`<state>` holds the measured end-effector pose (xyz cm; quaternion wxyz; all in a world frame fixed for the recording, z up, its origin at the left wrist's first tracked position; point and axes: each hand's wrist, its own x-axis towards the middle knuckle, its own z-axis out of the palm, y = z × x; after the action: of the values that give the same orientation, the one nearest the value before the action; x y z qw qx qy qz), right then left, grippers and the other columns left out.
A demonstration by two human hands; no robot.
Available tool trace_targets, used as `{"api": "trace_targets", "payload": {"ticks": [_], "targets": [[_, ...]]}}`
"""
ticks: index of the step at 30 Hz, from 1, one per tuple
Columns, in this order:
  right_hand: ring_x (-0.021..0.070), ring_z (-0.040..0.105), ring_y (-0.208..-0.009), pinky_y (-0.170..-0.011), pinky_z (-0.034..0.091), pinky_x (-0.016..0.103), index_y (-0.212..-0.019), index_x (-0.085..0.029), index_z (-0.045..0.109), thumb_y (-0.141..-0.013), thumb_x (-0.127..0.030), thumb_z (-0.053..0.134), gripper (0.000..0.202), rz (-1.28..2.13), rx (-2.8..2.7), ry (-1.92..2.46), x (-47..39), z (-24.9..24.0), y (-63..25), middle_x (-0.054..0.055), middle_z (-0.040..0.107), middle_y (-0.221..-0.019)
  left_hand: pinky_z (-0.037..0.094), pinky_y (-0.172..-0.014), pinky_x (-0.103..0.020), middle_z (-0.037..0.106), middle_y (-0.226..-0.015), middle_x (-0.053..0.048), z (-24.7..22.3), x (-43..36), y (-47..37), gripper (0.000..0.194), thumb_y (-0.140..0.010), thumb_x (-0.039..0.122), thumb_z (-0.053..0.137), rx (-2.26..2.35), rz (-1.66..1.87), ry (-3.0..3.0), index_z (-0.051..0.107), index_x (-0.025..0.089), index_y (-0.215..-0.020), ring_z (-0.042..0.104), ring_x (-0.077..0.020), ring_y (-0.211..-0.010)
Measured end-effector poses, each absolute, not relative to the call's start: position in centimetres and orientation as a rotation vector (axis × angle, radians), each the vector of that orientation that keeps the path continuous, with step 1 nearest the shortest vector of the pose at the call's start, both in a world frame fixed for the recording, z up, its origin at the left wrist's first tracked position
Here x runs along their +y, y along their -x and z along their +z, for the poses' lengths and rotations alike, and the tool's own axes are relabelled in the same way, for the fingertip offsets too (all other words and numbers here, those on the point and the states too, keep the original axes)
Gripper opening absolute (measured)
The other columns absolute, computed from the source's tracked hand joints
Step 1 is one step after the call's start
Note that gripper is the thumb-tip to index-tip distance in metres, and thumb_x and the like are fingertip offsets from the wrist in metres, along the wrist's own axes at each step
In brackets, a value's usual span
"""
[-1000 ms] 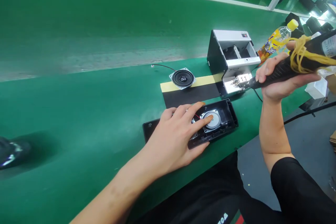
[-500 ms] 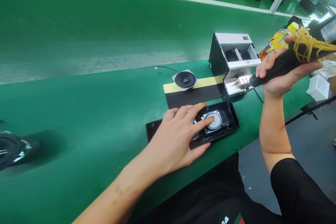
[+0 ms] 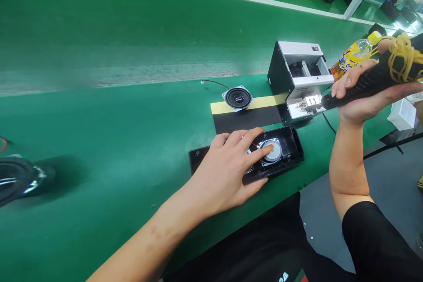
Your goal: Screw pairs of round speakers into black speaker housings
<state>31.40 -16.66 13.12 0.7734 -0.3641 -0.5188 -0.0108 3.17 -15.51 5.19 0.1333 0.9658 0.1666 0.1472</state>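
Observation:
My left hand lies over a black speaker housing, thumb along its near edge and fingers reaching across it. The index fingertip rests on the pale round back of a speaker seated inside. Under the fingers, part of a second speaker shows, mostly covered. My right hand is wrapped round a black electric screwdriver with yellow rubber bands tangled on it. The tool's tip is at the front outlet of a silver and black screw feeder; whether it touches a screw I cannot tell.
A loose speaker with a wire lies face up across the yellow edge of a black strip. Behind my right hand stand a yellow-labelled bottle and a white plastic box. A dark glossy object sits at far left.
The view has shifted slightly, so most of the bench appears farther right. Both hands keep their grip, the screwdriver tip still at the feeder.

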Motion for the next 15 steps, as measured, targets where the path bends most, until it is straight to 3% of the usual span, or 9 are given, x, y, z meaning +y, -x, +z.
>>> {"api": "trace_targets", "payload": {"ticks": [5, 8, 12, 15], "targets": [[0.0067, 0.038, -0.033, -0.036, 0.028, 0.018, -0.072, -0.021, 0.060, -0.104, -0.091, 0.023, 0.085, 0.047, -1.117, 0.794, -16.6, 12.8, -31.4, -0.004, 0.030, -0.058, 0.054, -0.098, -0.061, 0.062, -0.159, -0.022, 5.5, -15.5, -3.2, 0.050, -0.093, 0.045, 0.070, 0.479, 0.395, -2.804, 0.077, 0.025, -0.138, 0.065, -0.0424, -0.126], [0.0071, 0.037, -0.033, -0.035, 0.028, 0.018, -0.074, -0.022, 0.058, -0.102, -0.093, 0.025, 0.084, 0.024, -1.114, 0.841, -16.7, 12.6, -31.4, -0.005, 0.029, -0.057, 0.054, -0.100, -0.063, 0.061, -0.161, -0.021, 5.8, -15.3, -3.3, 0.052, -0.093, 0.045, 0.071, 0.491, 0.347, -2.786, 0.077, 0.025, -0.140, 0.065, -0.0432, -0.128], [0.0074, 0.041, -0.034, -0.034, 0.032, 0.017, -0.075, -0.023, 0.062, -0.099, -0.085, 0.054, 0.067, 0.094, -1.172, 0.781, -17.2, 12.5, -31.8, -0.004, 0.038, -0.058, 0.051, -0.107, -0.067, 0.053, -0.169, -0.023, 6.6, -15.4, -3.1, 0.056, -0.095, 0.049, 0.074, 0.501, 0.206, -2.776, 0.073, 0.026, -0.147, 0.061, -0.0463, -0.139], [0.0081, 0.040, -0.034, -0.032, 0.032, 0.018, -0.087, -0.024, 0.068, -0.093, -0.087, 0.060, 0.064, 0.143, -1.124, 0.783, -18.3, 12.7, -31.9, -0.005, 0.043, -0.058, 0.045, -0.114, -0.073, 0.043, -0.176, -0.025, 7.1, -15.6, -2.7, 0.072, -0.091, 0.055, 0.083, 0.519, 0.105, -2.795, 0.066, 0.028, -0.156, 0.051, -0.0511, -0.150]]}}
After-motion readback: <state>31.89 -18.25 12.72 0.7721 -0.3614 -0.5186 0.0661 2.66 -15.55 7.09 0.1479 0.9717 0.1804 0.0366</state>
